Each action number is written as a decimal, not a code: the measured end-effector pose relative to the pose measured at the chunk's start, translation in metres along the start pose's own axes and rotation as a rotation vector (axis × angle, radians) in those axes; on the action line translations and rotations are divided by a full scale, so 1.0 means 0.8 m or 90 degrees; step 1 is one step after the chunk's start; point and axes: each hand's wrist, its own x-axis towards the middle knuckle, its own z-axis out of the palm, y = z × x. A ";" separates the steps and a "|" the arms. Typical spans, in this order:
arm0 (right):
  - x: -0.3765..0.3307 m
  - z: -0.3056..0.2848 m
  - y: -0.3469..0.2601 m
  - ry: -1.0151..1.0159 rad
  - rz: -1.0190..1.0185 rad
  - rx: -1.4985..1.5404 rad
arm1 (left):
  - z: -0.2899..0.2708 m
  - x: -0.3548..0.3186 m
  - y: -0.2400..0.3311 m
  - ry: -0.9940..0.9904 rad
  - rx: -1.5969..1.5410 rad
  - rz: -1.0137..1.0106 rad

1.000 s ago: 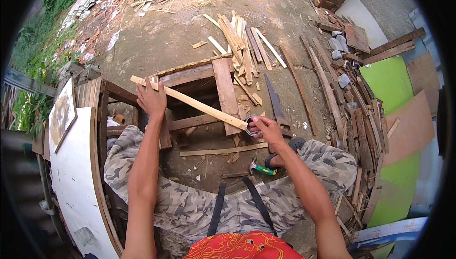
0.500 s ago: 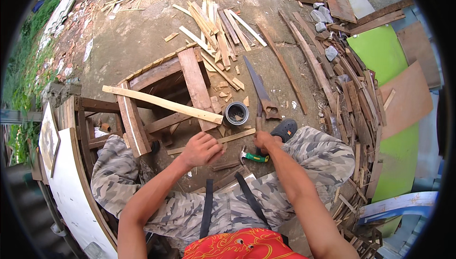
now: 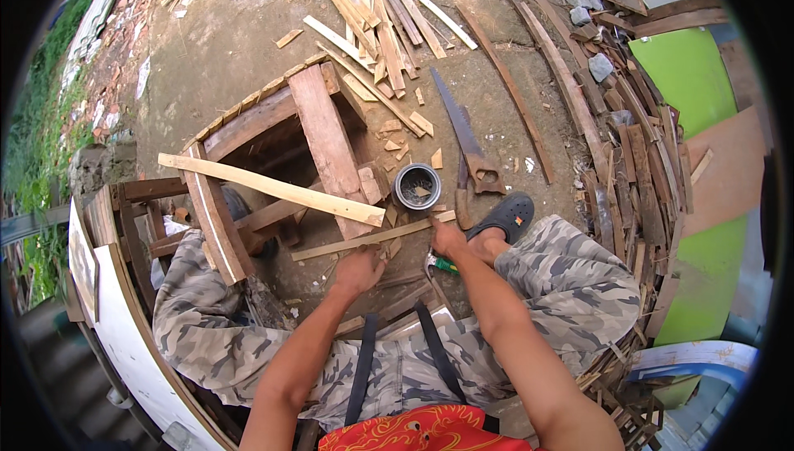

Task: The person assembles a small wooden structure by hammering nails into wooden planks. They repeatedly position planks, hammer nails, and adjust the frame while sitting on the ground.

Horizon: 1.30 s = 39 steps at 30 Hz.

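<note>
My right hand (image 3: pixel 449 238) is at the right end of a thin wooden strip (image 3: pixel 347 247) on the ground, its fingers closed around that end. Beside the strip's near edge, my left hand (image 3: pixel 361 271) is closed with its fingers curled; whatever may be in them is hidden. A claw hammer (image 3: pixel 444 265) with a green handle lies under my right forearm, which partly covers it. Just beyond the strip stands a dark round can (image 3: pixel 416 188) with small bits inside. A long pale board (image 3: pixel 273 189) rests across a wooden frame (image 3: pixel 327 149) at the left.
A handsaw (image 3: pixel 467 138) lies over another wooden-handled tool (image 3: pixel 464 206), right of the can. Farther off is a heap of pale wood strips (image 3: pixel 372 29). Stacked old boards (image 3: pixel 637 161) line the right side. My sandalled foot (image 3: pixel 506 218) is beside the saw handle.
My right hand has moved from above the hammer to the strip's right end. My left hand has come down closer to the strip. The view has shifted slightly.
</note>
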 end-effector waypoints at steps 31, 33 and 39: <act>0.169 -0.010 -0.113 0.033 0.096 0.110 | 0.064 -0.004 -0.023 -0.088 -0.257 -0.192; 0.150 -0.023 -0.130 0.018 0.099 0.084 | 0.062 -0.003 -0.022 -0.094 -0.268 -0.200; 0.104 -0.056 -0.143 0.024 -0.055 -0.247 | 0.063 -0.005 -0.024 -0.127 -0.265 -0.242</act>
